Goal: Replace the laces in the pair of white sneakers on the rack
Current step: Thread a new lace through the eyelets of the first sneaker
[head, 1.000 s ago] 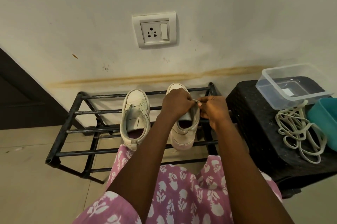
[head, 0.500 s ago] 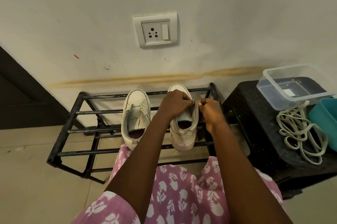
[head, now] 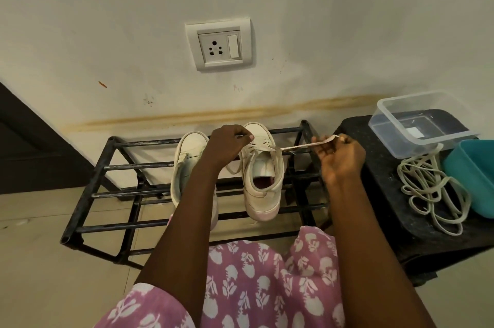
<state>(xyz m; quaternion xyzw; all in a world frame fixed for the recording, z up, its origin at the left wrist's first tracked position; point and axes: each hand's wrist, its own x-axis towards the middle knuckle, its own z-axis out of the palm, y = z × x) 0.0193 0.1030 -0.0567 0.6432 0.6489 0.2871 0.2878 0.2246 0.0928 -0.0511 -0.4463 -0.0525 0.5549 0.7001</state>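
Head view shows both white sneakers on the rack (head: 107,164). The right-hand sneaker (head: 263,180) has a lace (head: 302,146) crossing only near its toe. The left hand (head: 227,144) pinches one end and the right hand (head: 339,156) pinches the other, drawn taut sideways. The left-hand sneaker (head: 187,156) shows no lace, and loose laces (head: 427,188) lie on the stool (head: 387,194), so most of the work seems left.

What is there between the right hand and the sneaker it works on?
In the head view, a taut white lace runs from sneaker to right hand.

Bare bars are seen at the rack's (head: 128,167) left end; centre frame is filled by sneakers (head: 263,194), the right by a cluttered stool (head: 379,194).
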